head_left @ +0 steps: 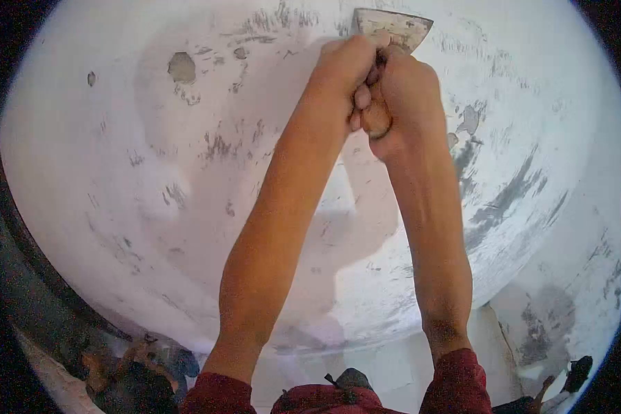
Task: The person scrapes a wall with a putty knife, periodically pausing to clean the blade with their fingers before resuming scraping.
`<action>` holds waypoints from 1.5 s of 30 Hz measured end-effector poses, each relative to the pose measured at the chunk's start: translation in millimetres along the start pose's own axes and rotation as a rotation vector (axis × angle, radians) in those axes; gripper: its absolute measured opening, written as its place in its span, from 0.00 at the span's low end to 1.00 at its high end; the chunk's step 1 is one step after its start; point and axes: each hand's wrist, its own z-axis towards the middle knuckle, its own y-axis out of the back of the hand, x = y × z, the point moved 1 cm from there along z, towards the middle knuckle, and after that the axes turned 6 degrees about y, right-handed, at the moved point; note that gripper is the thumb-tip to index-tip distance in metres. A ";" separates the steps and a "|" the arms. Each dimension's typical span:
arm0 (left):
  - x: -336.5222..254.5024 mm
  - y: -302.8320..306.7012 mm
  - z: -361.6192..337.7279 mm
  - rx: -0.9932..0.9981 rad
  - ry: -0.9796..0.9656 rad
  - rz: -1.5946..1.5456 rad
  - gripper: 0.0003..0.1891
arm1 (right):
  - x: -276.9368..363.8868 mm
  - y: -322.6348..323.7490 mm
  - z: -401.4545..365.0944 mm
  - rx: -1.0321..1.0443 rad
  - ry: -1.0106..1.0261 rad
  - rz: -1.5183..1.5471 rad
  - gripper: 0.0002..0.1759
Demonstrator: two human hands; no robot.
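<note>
A scraper [393, 29] with a wide, stained metal blade lies against the white wall [255, 172] near the top of the view. My right hand [412, 84] is closed around its handle, whose rounded brown butt shows beneath the fingers. Pressed in from the other side, my left hand [352, 65] also grips the handle, its curled fingertips showing beside the butt. Both arms reach up. Most of the handle is hidden by my hands.
The wall has grey scuffs and chipped patches [181, 67], with darker streaks [507, 196] at right. Another person [138, 376] is at the lower left, and part of someone's arm [541, 395] shows at the lower right.
</note>
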 end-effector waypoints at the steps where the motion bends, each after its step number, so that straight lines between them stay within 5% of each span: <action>1: 3.4 1.1 -3.2 -0.019 0.014 0.014 0.15 | -5.0 2.7 -4.5 -0.009 -0.026 -0.004 0.11; 33: 3.6 -0.5 -25.5 -0.027 0.002 -0.082 0.15 | -7.9 1.2 -11.8 -0.071 -0.055 0.008 0.16; 35: 30.2 -1.4 -22.9 -0.129 -0.118 -0.133 0.14 | -35.1 25.1 -24.3 -0.060 0.095 -0.122 0.18; 36: 45.8 -2.5 -51.6 -0.188 -0.161 0.104 0.18 | -43.8 37.3 -50.1 -0.037 0.195 -0.358 0.17; 38: 128.1 6.5 -97.6 -0.138 0.069 0.127 0.23 | -79.3 81.6 -122.7 0.052 0.080 -0.450 0.22; 39: 197.8 17.4 -120.8 -0.097 0.211 0.172 0.24 | -95.3 97.9 -163.9 0.176 0.701 -1.155 0.17; 40: 263.5 39.0 -159.4 0.119 0.185 0.132 0.24 | -128.1 138.3 -214.1 0.289 0.069 -0.813 0.20; 41: 314.3 65.1 -209.8 0.181 0.327 0.421 0.22 | -160.6 179.4 -267.3 0.178 -0.530 -0.573 0.23; 42: 364.3 90.9 -260.3 0.301 0.443 0.768 0.21 | -172.5 215.5 -319.1 0.193 -0.570 -0.748 0.26; 43: 413.4 116.6 -310.5 0.463 0.525 1.074 0.20 | -160.8 249.7 -377.6 -0.045 -0.843 -0.570 0.25; 45: 556.7 214.4 -493.0 0.041 0.879 0.070 0.23 | -179.8 405.1 -533.6 -0.367 -0.732 -0.552 0.21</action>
